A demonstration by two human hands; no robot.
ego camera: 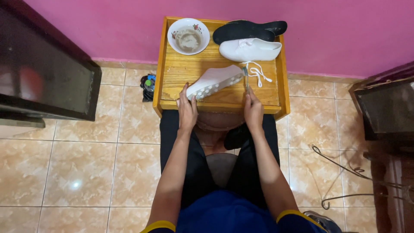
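Observation:
A white shoe [214,81] lies on its side on a wooden tray table [179,71], its studded sole facing me. My left hand [187,111] grips its heel end at the table's front edge. My right hand [253,110] holds a thin brush [246,80] upright, its head touching the toe end of the shoe. A second white shoe [250,49] with loose laces stands behind, and two black insoles [248,30] lie at the back right. A white bowl [188,36] of cloudy water sits at the back left.
The table stands against a pink wall [108,26] on a beige tiled floor [86,164]. Dark furniture [43,77] is on the left, a dark cabinet [384,108] and curled metal wire [345,172] on the right. A small dark object [148,84] lies beside the table.

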